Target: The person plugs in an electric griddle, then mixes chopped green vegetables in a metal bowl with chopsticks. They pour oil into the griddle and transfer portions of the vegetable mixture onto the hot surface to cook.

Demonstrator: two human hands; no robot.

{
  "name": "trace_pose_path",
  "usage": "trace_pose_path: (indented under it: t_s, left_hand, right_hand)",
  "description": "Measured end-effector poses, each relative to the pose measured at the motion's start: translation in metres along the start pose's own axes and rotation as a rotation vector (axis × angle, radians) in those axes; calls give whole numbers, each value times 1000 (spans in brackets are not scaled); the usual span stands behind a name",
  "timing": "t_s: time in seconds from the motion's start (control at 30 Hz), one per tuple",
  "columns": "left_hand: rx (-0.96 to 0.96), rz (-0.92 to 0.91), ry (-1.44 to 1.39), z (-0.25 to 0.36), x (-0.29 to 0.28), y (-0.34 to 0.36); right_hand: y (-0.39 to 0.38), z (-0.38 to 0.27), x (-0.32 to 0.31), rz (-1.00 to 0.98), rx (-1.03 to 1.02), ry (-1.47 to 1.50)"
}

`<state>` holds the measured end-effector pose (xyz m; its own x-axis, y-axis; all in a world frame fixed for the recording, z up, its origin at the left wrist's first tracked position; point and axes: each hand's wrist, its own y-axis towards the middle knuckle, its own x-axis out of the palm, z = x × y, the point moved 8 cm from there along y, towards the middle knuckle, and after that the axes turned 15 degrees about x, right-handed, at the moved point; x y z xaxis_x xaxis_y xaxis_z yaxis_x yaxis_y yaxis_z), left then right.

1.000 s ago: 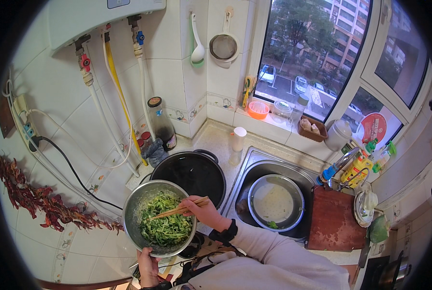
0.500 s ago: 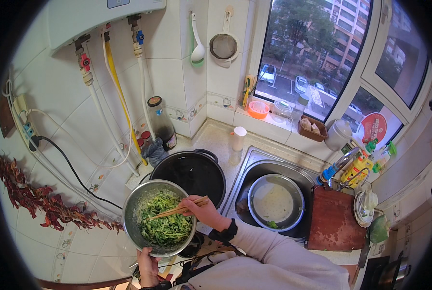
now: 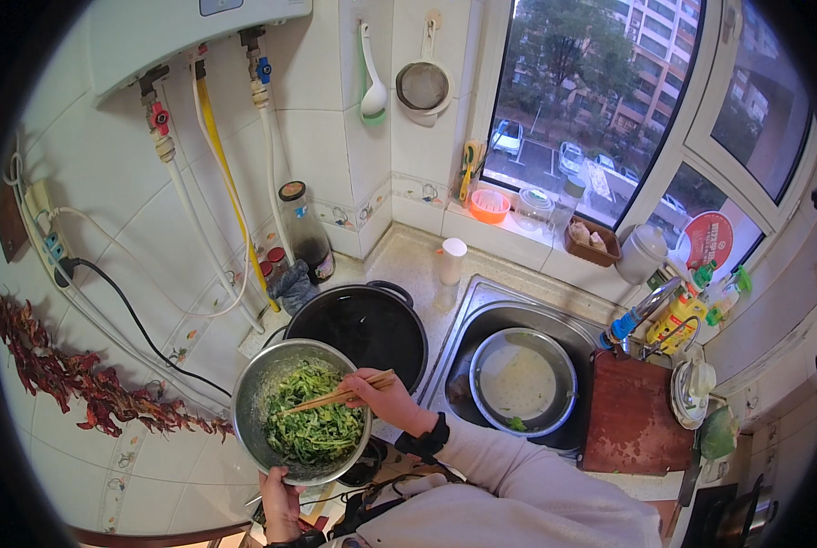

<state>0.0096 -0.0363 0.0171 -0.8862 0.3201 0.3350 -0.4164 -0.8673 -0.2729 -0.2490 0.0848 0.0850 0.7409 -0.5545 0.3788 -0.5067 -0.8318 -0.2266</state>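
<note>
A steel mixing bowl [image 3: 249,438] full of shredded green vegetables [image 3: 313,411] is tilted slightly toward me at the lower left. My left hand [image 3: 281,500] grips its near rim from below, thumb over the edge. Wooden chopsticks [image 3: 335,396] are pinched in my right hand [image 3: 386,402], their tips resting in the greens. Just behind the bowl stands a large black pot [image 3: 408,342], partly covered by the bowl's rim. What lies under the bowl is hidden.
To the right, a sink [image 3: 459,342] holds a steel basin [image 3: 568,393] of cloudy water. Beside it lies a reddish-brown cutting board [image 3: 637,420]. A white-capped container [image 3: 451,260] stands behind the pot, near a tall jar [image 3: 305,233]. Dried chillies [image 3: 89,384] hang on the left wall.
</note>
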Motion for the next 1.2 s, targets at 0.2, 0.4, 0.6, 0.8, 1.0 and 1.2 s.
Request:
trace_pose_path:
  t_s: [0.2, 0.4, 0.6, 0.8, 1.0, 1.2]
  left_hand:
    - [1, 27, -21, -4, -4, 1]
    - [12, 23, -34, -3, -3, 1]
    - [8, 17, -39, 1, 3, -2]
    - [4, 2, -32, 0, 3, -2]
    - [5, 8, -30, 1, 3, -3]
    - [-16, -2, -32, 0, 2, -1]
  right_hand:
    - [-1, -1, -1, 8, 3, -10]
    - [0, -1, 0, -3, -3, -11]
    - [1, 1, 0, -12, 2, -9]
    - [1, 2, 0, -8, 4, -2]
    - [1, 1, 0, -13, 2, -1]
    - [1, 0, 0, -4, 2, -21]
